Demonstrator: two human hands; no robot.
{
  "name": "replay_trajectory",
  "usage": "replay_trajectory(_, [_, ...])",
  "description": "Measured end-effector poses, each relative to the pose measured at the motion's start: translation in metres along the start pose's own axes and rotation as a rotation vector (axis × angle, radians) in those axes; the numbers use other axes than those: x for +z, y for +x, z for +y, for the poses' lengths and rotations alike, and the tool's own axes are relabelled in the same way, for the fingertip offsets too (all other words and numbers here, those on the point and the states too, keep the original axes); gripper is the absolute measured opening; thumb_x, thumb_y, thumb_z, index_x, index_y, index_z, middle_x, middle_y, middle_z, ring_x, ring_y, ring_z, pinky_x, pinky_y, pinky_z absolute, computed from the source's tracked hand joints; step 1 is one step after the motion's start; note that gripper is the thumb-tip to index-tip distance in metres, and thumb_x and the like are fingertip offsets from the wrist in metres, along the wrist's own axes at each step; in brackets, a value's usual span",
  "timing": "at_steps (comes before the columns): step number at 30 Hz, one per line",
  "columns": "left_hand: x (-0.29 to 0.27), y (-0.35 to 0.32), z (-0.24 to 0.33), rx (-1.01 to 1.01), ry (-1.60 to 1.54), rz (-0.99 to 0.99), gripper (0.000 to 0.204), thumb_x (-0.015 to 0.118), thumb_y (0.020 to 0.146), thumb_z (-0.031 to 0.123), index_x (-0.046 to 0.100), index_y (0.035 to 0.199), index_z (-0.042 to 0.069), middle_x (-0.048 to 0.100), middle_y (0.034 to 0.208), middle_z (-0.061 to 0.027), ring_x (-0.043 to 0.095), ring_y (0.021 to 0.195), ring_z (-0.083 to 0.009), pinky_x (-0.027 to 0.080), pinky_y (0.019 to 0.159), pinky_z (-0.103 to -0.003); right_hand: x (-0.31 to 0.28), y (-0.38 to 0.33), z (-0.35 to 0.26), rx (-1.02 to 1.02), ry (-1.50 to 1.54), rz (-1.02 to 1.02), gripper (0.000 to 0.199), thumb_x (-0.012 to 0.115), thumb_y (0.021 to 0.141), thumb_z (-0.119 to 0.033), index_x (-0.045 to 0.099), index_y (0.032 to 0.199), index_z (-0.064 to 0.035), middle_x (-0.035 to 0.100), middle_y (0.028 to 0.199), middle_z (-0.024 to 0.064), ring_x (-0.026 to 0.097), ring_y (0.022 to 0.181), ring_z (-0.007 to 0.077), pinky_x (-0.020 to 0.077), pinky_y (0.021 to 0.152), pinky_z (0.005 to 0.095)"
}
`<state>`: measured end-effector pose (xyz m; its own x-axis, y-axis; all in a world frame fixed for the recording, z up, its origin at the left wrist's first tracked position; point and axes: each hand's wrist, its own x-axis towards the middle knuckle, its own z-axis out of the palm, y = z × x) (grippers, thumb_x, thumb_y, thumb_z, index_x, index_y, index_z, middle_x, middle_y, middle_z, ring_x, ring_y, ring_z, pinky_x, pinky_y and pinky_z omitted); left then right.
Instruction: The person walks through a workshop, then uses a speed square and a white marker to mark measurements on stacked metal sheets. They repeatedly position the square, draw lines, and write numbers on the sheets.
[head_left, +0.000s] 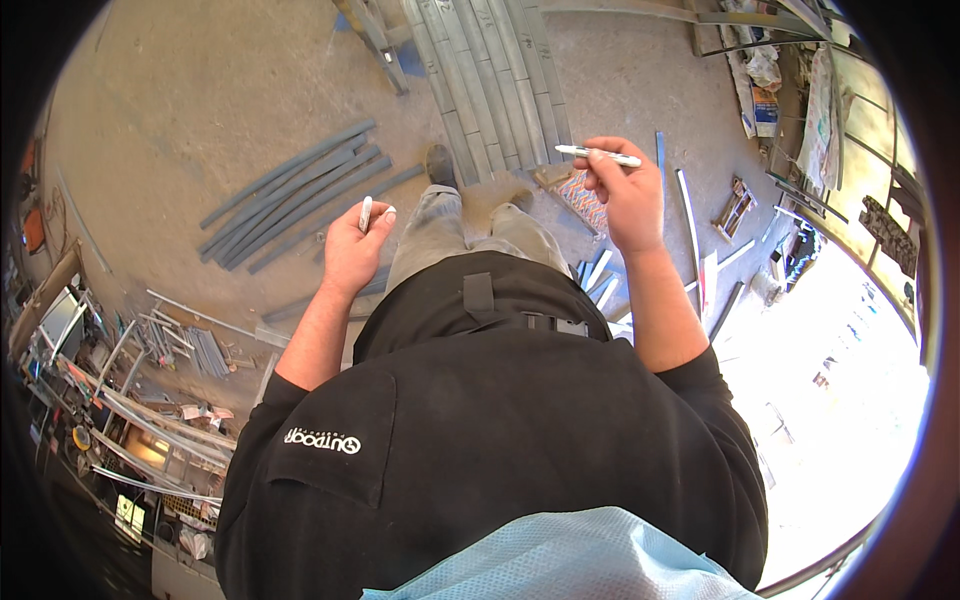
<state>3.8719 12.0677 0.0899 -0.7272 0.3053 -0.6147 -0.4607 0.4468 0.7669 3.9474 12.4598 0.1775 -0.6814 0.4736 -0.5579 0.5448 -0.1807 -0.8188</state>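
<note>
In my right hand (628, 195) a white marker (600, 154) is gripped between thumb and fingers, its narrow end pointing left. The hand is raised in front of me, over the near end of a row of long grey metal bars (490, 90) lying side by side on the floor. Some of these bars bear handwritten marks. My left hand (352, 250) is closed round a short white pen-like piece (366, 213) that stands up between thumb and fingers; its lower part is hidden, so I cannot tell whether it is a cap or another marker.
Loose grey tubes (290, 195) lie on the floor to the left. A stand leg (375, 45) rises beside the bars. By my right foot is a patterned piece (582, 200). Metal scraps (190, 340) crowd the lower left; long strips (690, 230) lie right.
</note>
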Motion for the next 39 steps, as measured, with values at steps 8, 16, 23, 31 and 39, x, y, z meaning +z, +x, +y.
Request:
replay_trajectory(8, [0.011,-0.011,0.015,0.073,0.058,0.035,0.022,0.078,0.106,0.023,0.078,0.111,0.002,0.065,0.085,0.0052,0.055,0.08,-0.0069,0.048,0.074,-0.028,-0.033,-0.011,0.013,0.281,0.963,-0.283,0.024,0.064,0.108,-0.021,0.076,0.116,-0.0022,0.077,0.092,0.01,0.057,0.073,0.0196,0.0424,0.067,0.0347])
replay_trajectory(16, [0.027,-0.042,0.036,0.159,0.065,0.09,0.017,0.075,0.108,0.02,0.074,0.108,0.003,0.06,0.084,0.0061,0.051,0.079,-0.0061,0.045,0.072,-0.028,-0.046,-0.037,-0.004,0.254,1.145,-0.568,0.027,0.061,0.109,-0.024,0.078,0.119,-0.0047,0.077,0.091,0.0089,0.054,0.073,0.0186,0.0408,0.067,0.0344])
replay_trajectory(23, [0.045,-0.073,0.035,0.193,0.046,0.107,0.013,0.073,0.109,0.018,0.071,0.111,0.005,0.062,0.09,0.0061,0.051,0.084,-0.0059,0.045,0.074,-0.027,-0.068,-0.052,-0.003,0.213,1.185,-0.7,0.03,0.06,0.112,-0.025,0.079,0.124,-0.0055,0.075,0.09,0.0073,0.052,0.074,0.0171,0.0402,0.066,0.033])
replay_trajectory(31, [0.05,-0.112,0.033,0.138,-0.054,0.077,0.009,0.064,0.111,0.014,0.065,0.111,0.005,0.072,0.085,-0.0024,0.062,0.074,-0.0105,0.053,0.07,-0.03,-0.071,-0.055,0.012,0.164,1.138,-0.78,0.026,0.058,0.113,-0.023,0.074,0.125,-0.0055,0.075,0.093,0.0082,0.053,0.073,0.017,0.0407,0.067,0.033])
replay_trajectory(39, [0.042,-0.128,0.08,0.198,-0.11,0.04,0.011,0.057,0.11,0.01,0.066,0.109,0.003,0.075,0.088,-0.0062,0.061,0.074,-0.0095,0.053,0.069,-0.028,-0.042,-0.066,-0.009,0.039,1.114,-0.91,0.022,0.063,0.108,-0.023,0.07,0.117,-0.0044,0.066,0.093,0.0077,0.051,0.075,0.0155,0.0414,0.068,0.0314])
